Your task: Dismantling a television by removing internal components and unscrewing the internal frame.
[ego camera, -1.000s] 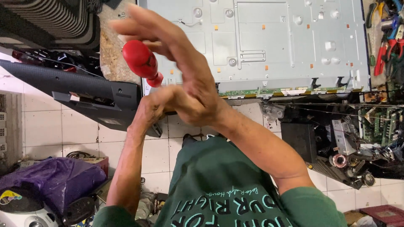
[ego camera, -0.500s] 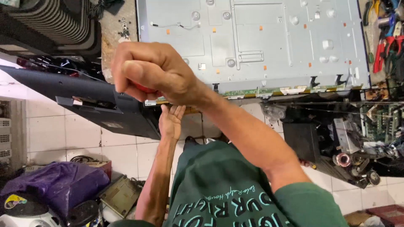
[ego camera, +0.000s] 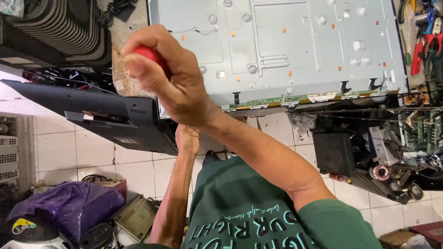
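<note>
1. Over the near edge of the worktop point(ego camera: 123, 78), the right hand point(ego camera: 177, 87) is clenched round a red tool handle point(ego camera: 150, 55); only a bit of the red shows between thumb and fingers, and the rest of the tool is hidden.
2. That fist sits just in front of the big grey metal panel point(ego camera: 286, 46), which lies flat on the worktop with a strip of green circuit board point(ego camera: 277, 103) along its near edge.
3. Lower down, the left hand point(ego camera: 187, 138) is up against the underside of that edge, right beside a black plastic cover point(ego camera: 101, 115) that slants out to the left. Its fingers are out of sight behind the wrist above, so I cannot tell whether it grips anything.
4. The person wears a green shirt point(ego camera: 240, 212) with pale lettering.
5. On the tiled floor point(ego camera: 64, 152) to the left there's a purple bag point(ego camera: 69, 207); to the right, a black box point(ego camera: 334, 152) and a heap of electronic parts point(ego camera: 397, 161).
6. Far right on the worktop, red-handled pliers point(ego camera: 427, 46) lie among other tools.
</note>
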